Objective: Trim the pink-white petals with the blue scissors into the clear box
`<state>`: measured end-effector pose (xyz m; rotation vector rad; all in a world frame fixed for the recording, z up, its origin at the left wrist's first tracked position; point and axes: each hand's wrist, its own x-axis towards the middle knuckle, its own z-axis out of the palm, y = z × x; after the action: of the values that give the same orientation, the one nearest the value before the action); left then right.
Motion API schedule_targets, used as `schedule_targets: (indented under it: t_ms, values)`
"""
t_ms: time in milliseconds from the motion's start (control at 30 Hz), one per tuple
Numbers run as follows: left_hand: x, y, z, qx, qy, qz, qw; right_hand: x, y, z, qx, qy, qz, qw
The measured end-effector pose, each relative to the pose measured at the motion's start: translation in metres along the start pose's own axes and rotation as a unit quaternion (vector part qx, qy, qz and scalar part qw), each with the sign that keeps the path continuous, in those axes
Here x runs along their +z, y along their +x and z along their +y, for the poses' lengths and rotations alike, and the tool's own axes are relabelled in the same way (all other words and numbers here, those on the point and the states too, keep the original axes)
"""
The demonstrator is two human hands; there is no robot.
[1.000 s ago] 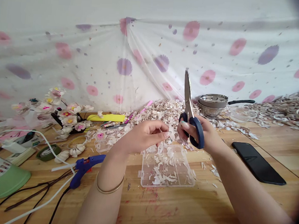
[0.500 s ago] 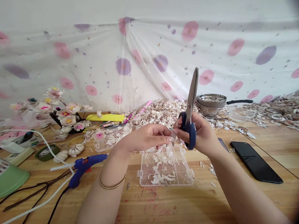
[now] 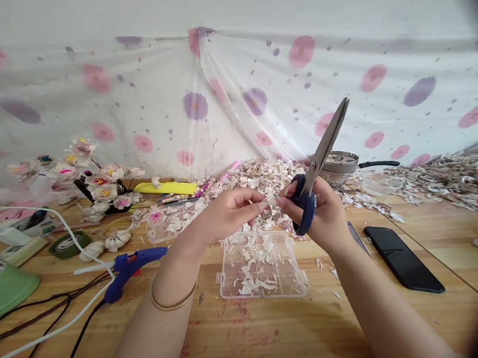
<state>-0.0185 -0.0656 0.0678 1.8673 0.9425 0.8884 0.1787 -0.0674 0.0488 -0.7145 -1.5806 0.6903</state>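
My right hand is closed around the dark blue handles of a pair of scissors, whose blades point up and lean right. Its thumb and a finger also meet a small whitish garlic-skin-like piece. From the other side, my left hand pinches that same piece between thumb and fingertips. Both hands are raised over a clear divided plastic box, which holds scattered white scraps.
Behind the hands lies a heap of papery whitish flakes. At left are a blue glue gun, garlic bulbs, green tape and handmade flowers. A black phone and metal pan are on the right.
The scissors have tilted from nearly upright to leaning right. Both hands have risen slightly, and the whitish piece has moved up and left with them.
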Motion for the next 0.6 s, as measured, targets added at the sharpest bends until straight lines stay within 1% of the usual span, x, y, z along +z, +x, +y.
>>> schedule_targets:
  t_ms: [100,167,333,433,500,600]
  values:
    - [0.001,-0.004,0.004,0.022,0.036,0.024,0.999,0.0,0.001,-0.004,0.019,-0.001,0.015,1.0]
    - [0.002,-0.007,0.008,0.029,0.065,0.032,0.997,-0.002,0.002,-0.008,0.042,0.015,0.009,0.999]
    - [0.004,-0.011,0.013,0.031,0.131,0.012,0.991,-0.005,0.003,-0.013,0.105,0.07,-0.094,0.988]
    - [0.005,-0.012,0.013,0.039,0.131,0.001,0.991,-0.003,0.002,-0.013,0.13,0.091,-0.125,0.979]
    - [0.004,-0.011,0.012,0.038,0.115,-0.001,0.993,-0.001,0.001,-0.013,0.14,0.094,-0.126,0.978]
    - [0.003,-0.011,0.011,0.028,0.084,0.005,0.996,0.002,-0.001,-0.012,0.138,0.094,-0.1,0.981]
